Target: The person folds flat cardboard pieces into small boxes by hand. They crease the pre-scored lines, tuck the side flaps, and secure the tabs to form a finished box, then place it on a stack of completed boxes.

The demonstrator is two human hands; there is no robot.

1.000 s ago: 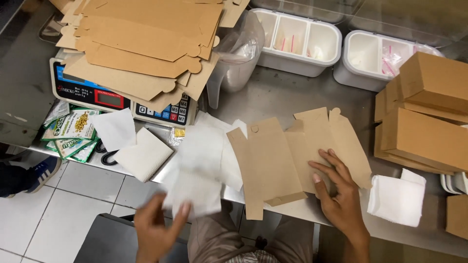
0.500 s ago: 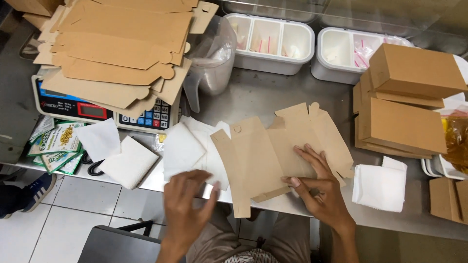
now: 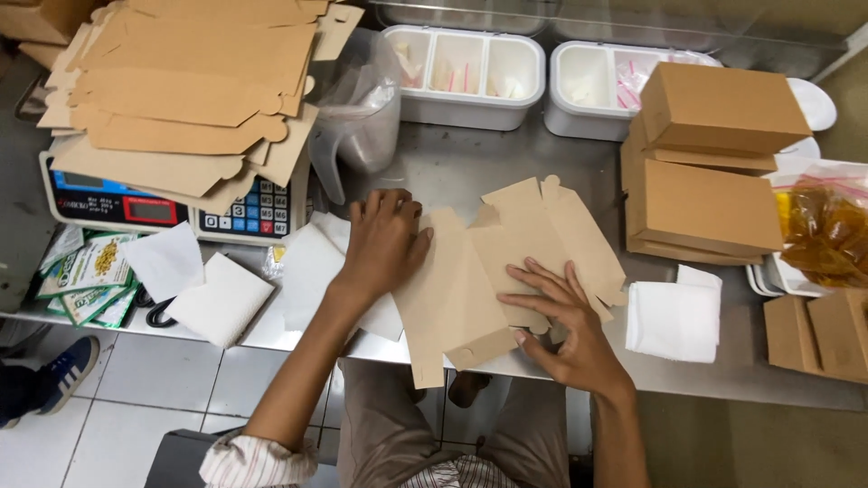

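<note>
Flat brown cardboard box blank [image 3: 506, 271] at centre of the frame, lying unfolded on the steel counter [image 3: 452, 167]; long axis slanted from the lower left, where one flap overhangs the counter's near edge, to the upper right, tabbed end pointing toward the upper right. Left hand [image 3: 384, 244] pressed palm-down on the blank's left panel, fingers spread and flat, gripping nothing. Right hand [image 3: 565, 321] open too, fingertips splayed on the lower right part of the blank. Just left of the blank, loose white paper sheets [image 3: 312, 267] partly under the left wrist. Just right, a folded white napkin stack [image 3: 674, 316]. Upper right, stacked assembled brown boxes [image 3: 714, 163]. Upper left, a pile of flat blanks [image 3: 190, 90] resting on a digital scale [image 3: 163, 208]. Top centre, two white compartment trays [image 3: 470, 77].
</note>
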